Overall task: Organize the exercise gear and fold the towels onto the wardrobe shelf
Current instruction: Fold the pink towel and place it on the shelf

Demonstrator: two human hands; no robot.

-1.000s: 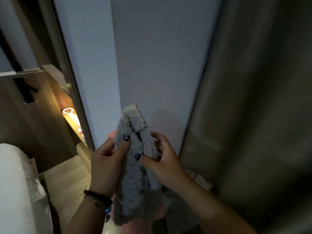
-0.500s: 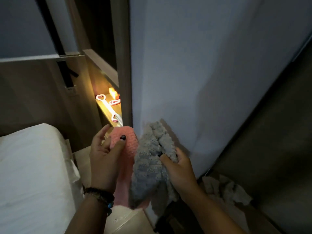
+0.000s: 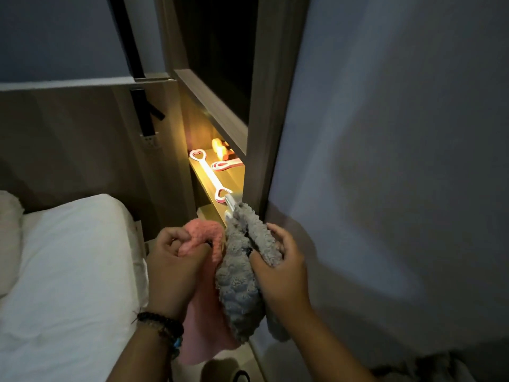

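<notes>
- Fingers of my left hand (image 3: 176,260) curled round 1 pink towel (image 3: 203,296)
- right hand (image 3: 281,268) pinching 1 grey towel (image 3: 242,282), touching the pink
- 2 towels just below lit shelf (image 3: 217,186) w/ heart-handled band (image 3: 210,175)

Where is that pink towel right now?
In the head view, the pink towel hangs low at centre, gripped by the left hand, right beside the grey towel held by the right hand.

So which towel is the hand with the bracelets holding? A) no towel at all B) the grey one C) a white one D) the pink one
D: the left hand, the one with the bracelets on its wrist, grips the pink towel, while the right hand holds the grey towel.
</notes>
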